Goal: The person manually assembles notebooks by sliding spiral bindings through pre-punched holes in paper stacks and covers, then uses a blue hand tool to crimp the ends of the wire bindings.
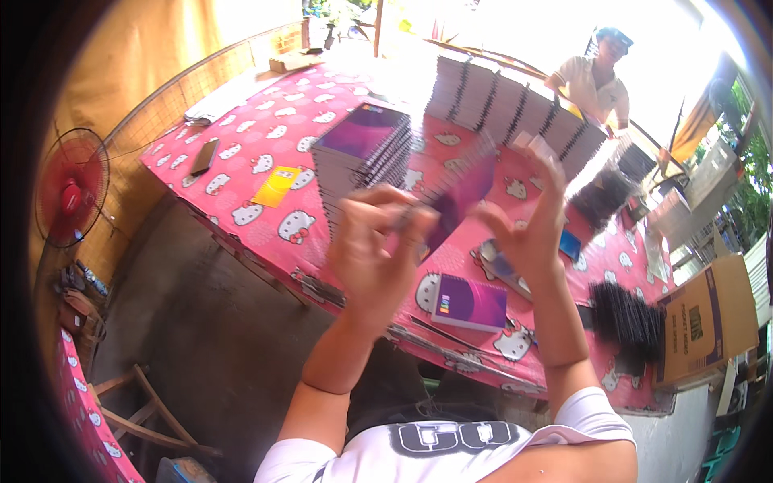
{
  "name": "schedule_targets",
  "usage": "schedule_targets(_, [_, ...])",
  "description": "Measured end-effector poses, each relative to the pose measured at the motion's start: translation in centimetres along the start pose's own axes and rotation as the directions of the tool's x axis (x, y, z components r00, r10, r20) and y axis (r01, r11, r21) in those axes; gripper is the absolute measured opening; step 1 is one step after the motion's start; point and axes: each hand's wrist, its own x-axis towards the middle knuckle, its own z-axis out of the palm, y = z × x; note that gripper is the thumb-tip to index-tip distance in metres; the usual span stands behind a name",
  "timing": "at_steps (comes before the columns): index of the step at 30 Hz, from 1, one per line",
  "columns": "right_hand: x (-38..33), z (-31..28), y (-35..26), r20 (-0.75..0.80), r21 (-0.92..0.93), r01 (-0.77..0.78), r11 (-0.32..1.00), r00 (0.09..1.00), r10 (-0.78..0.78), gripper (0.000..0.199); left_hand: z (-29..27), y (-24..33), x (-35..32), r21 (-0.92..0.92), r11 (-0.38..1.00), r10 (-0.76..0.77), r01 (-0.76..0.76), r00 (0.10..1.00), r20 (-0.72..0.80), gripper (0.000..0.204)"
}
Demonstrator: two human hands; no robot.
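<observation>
A purple spiral notebook, smeared by motion, is held up tilted over the table. My left hand is closed on its near left edge, thumb and fingers pinched together. To the right of it my right hand is raised with thumb and fingers apart, holding nothing. Behind my left hand stands a tall stack of purple spiral notebooks. Another purple notebook lies flat near the table's front edge, below my hands. A pale blue and white flat item lies partly hidden behind my right wrist.
A pink patterned cloth covers the table. On it are a phone, a yellow card, a long row of spiral-bound stacks and black spiral coils. A cardboard box stands right. Another person is across the table.
</observation>
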Motion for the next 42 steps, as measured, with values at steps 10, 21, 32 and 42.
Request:
schedule_targets(10, [5.7, 16.4, 6.1, 0.206, 0.231, -0.618, 0.751, 0.786, 0.583, 0.033, -6.6, -8.4, 10.3, 0.271, 0.852, -0.391, 0.448, 0.888, -0.241, 0.012])
schedule_targets(21, [4.0, 11.4, 5.0, 0.052, 0.178, -0.323, 0.929, 0.946, 0.319, 0.037, -7.7, -10.4, 9.5, 0.28, 0.928, -0.183, 0.246, 0.955, -0.233, 0.031])
schedule_targets(32, [-12.7, 0.1, -3.7, 0.912, -0.167, -0.18, 0.969, 0.346, 0.221, 0.032, -4.9, 0.6, -4.4, -0.22, 0.89, -0.343, 0.399, 0.905, 0.25, 0.036])
schedule_targets(42, [-11.5, 0.4, -3.0, 0.937, -0.088, -0.223, 0.971, 0.312, 0.156, 0.029, -4.5, -0.9, -6.5, -0.171, 0.672, -0.652, 0.721, 0.685, 0.324, 0.03])
